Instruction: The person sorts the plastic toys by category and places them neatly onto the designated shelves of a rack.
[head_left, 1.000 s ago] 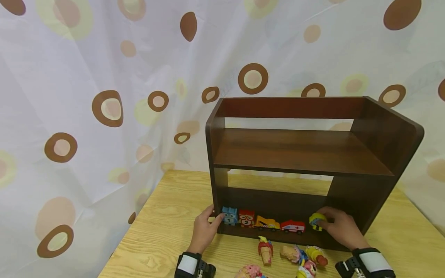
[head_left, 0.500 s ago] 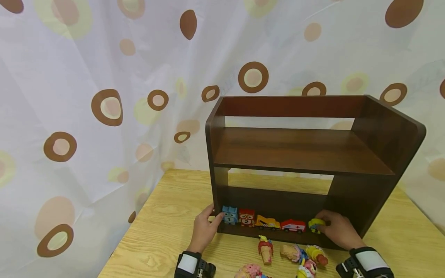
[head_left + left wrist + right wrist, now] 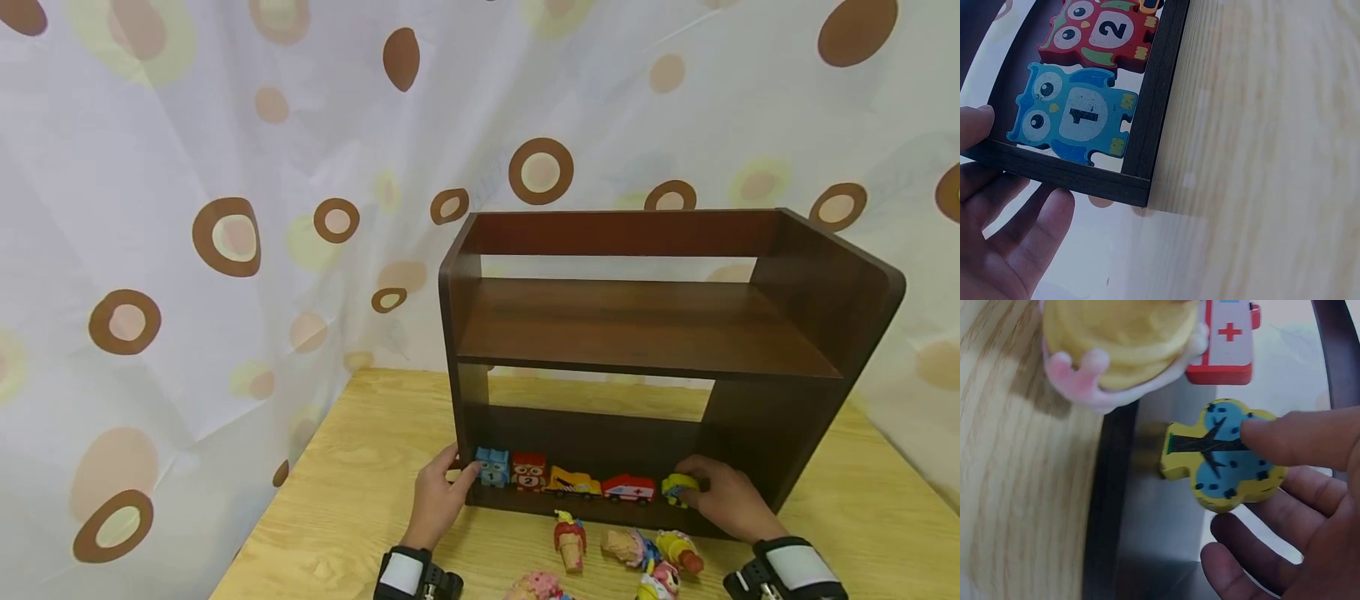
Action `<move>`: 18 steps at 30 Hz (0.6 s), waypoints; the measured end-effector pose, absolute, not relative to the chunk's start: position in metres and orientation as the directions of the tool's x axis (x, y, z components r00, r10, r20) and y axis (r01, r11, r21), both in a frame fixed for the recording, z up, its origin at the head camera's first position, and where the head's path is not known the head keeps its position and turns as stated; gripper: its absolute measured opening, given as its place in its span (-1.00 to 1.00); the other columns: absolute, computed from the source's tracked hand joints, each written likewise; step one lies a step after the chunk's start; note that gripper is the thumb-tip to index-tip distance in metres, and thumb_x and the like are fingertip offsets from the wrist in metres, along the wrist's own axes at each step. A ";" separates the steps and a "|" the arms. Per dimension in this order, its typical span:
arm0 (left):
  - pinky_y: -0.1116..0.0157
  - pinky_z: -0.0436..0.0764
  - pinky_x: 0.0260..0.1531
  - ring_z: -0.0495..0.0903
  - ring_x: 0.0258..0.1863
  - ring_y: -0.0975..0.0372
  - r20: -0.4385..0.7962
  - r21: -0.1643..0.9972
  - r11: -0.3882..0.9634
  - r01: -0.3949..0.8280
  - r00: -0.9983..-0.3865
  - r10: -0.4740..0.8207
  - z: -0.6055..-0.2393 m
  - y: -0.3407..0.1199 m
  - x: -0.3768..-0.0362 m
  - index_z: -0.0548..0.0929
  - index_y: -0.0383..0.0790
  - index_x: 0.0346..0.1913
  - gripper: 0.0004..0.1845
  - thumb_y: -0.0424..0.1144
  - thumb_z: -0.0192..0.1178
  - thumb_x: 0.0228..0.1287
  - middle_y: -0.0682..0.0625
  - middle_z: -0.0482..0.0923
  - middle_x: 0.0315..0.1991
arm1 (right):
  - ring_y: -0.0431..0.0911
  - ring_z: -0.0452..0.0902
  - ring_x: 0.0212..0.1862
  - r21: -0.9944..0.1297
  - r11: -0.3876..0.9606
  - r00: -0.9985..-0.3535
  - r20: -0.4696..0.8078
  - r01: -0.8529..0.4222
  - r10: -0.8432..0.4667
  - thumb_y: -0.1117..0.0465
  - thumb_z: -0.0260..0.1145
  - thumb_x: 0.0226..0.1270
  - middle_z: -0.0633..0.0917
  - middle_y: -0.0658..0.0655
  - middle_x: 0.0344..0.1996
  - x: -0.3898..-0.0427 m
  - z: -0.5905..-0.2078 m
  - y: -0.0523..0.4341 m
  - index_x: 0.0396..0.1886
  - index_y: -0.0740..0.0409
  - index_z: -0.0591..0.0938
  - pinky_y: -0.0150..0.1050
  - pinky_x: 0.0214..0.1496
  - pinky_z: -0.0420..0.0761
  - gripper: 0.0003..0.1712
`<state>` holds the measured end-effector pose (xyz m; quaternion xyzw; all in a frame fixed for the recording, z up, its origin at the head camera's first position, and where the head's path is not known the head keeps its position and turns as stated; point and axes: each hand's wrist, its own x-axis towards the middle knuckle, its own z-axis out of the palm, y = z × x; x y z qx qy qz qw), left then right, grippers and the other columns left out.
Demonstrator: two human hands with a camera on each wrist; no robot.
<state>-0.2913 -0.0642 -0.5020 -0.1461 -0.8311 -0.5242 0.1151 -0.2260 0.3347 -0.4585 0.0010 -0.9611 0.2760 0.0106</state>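
Observation:
My right hand (image 3: 731, 500) pinches a yellow-and-blue tree-shaped toy block (image 3: 1229, 456) between thumb and fingers, upright on the bottom level of the dark brown shelf (image 3: 652, 325). Just left of it stands a red-and-white toy ambulance (image 3: 628, 489). At the shelf's left side panel, my left hand (image 3: 437, 500) grips the edge, thumb inside and fingers outside. Near that thumb is a blue owl block (image 3: 1075, 115) marked 1. Beside it stand a red owl block (image 3: 1100, 34) marked 2 and a yellow toy truck (image 3: 573, 482).
In front of the shelf, ice-cream-cone toys lie on the wooden table (image 3: 315, 517): one with a red top (image 3: 570, 542), one with a tan cone (image 3: 621, 546), a yellow one (image 3: 678, 550) and a pink one (image 3: 534, 586). A patterned curtain (image 3: 225, 350) hangs behind.
My right hand has brought the tree block slightly left and down, closer to the ambulance. The left hand keeps its place on the shelf's side panel.

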 end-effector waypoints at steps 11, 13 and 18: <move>0.42 0.65 -0.28 0.67 0.01 0.07 0.309 0.852 0.409 0.326 -0.945 0.109 -0.503 -0.066 -0.289 0.60 0.01 0.24 -0.59 -0.10 0.24 0.35 -0.04 0.68 0.08 | 0.34 0.57 0.06 -0.474 0.875 -0.967 0.252 -0.099 0.028 0.25 0.38 0.23 0.66 0.39 0.01 -0.208 -0.440 0.317 0.04 0.31 0.63 0.25 0.02 0.53 -0.61; 0.42 0.64 -0.28 0.66 0.00 0.07 0.312 0.851 0.408 0.330 -0.943 0.113 -0.504 -0.065 -0.291 0.59 0.00 0.25 -0.58 -0.10 0.24 0.36 -0.04 0.68 0.09 | 0.32 0.57 0.04 -0.476 0.871 -0.956 0.291 -0.123 0.024 0.26 0.38 0.24 0.67 0.37 -0.01 -0.205 -0.435 0.313 0.02 0.29 0.64 0.25 0.01 0.52 -0.63; 0.41 0.65 -0.28 0.68 -0.01 0.06 0.321 0.849 0.409 0.335 -0.941 0.105 -0.501 -0.064 -0.291 0.61 -0.01 0.23 -0.59 -0.13 0.26 0.34 -0.04 0.68 0.08 | 0.24 0.61 -0.05 -0.444 0.875 -0.915 0.403 -0.193 0.003 0.28 0.40 0.23 0.72 0.26 -0.09 -0.195 -0.423 0.305 -0.07 0.17 0.68 0.17 -0.08 0.56 -0.74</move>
